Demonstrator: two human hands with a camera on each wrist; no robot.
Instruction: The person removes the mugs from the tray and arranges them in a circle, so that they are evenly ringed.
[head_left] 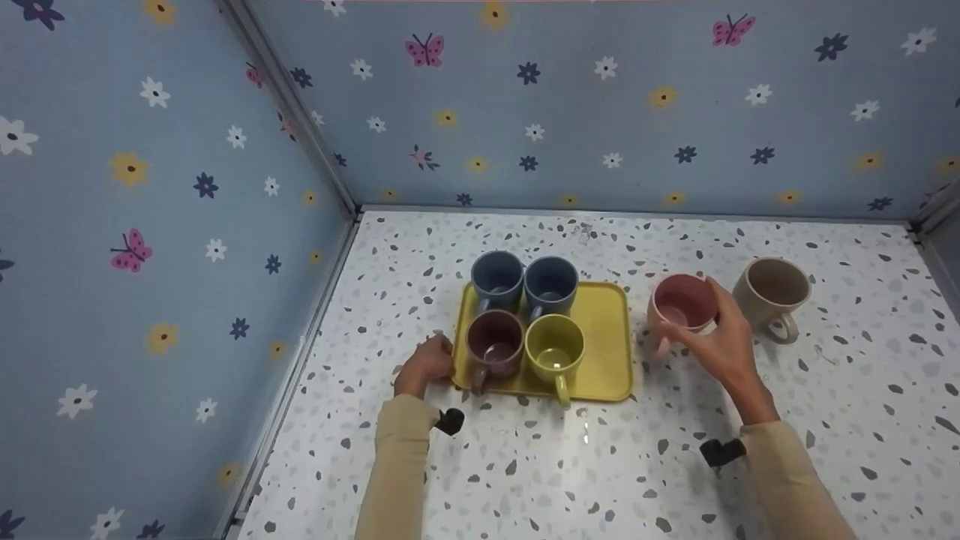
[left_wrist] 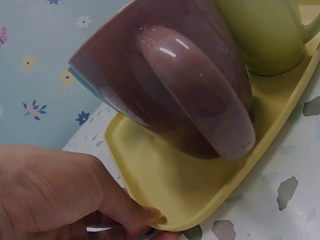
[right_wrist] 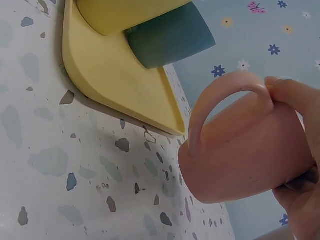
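Note:
My right hand [head_left: 724, 341] grips a pink mug [right_wrist: 245, 150] round its sides, just right of the yellow tray [head_left: 611, 345]. In the right wrist view the mug is tilted and raised over the table, its handle toward the tray. At the tray's near left corner, my left hand [left_wrist: 65, 195] pinches the rim, thumb on top and fingers underneath. Two blue mugs [head_left: 497, 277] stand at the back of the tray. In front of them are a maroon mug [head_left: 495, 349] and a yellow-green mug [head_left: 555, 352], handles toward me.
A beige mug [head_left: 769, 296] stands on the table to the right, close beside my right hand. The speckled white table [head_left: 540, 472] meets flower-patterned panels [head_left: 570, 112] at the back and left. The tray's right strip is bare.

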